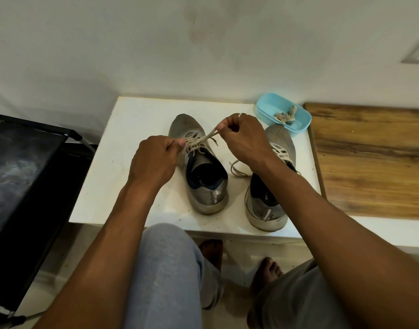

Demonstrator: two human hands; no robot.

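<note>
Two grey sneakers stand side by side on a small white table (pixel 123 186), toes pointing away from me. Over the left sneaker (pixel 205 184), my left hand (pixel 154 160) pinches one strand of its off-white lace (pixel 201 141) at the eyelets. My right hand (pixel 244 136) pinches the other lace end and holds it taut up and to the right. The right sneaker (pixel 272 205) is partly hidden by my right forearm; its lace lies loose on the table between the shoes.
A light-blue plastic tub (pixel 268 108) with a crumpled grey rag inside sits at the table's back right corner. A wooden board (pixel 370 157) lies to the right, a black rack (pixel 25 176) to the left. My knees and bare feet are below the table's front edge.
</note>
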